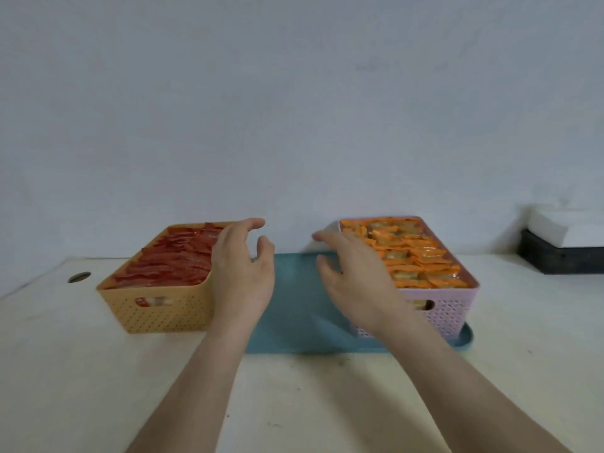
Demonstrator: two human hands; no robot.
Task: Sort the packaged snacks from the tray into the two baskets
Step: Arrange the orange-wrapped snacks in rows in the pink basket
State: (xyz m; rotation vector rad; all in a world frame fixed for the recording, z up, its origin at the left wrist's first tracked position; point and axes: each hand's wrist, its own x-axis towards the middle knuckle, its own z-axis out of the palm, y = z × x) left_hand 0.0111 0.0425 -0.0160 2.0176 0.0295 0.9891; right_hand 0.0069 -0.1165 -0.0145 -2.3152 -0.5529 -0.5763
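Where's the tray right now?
In the head view the teal tray lies mid-table between the baskets, its bare part under both open hands. The pink basket sits on its right end; the yellow basket stands at its left edge.

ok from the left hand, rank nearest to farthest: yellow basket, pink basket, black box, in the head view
From the left hand:
1. Yellow basket, right beside the hand, on its left.
2. Pink basket, across the tray to the right, behind the right hand.
3. Black box, far right at the table's back edge.
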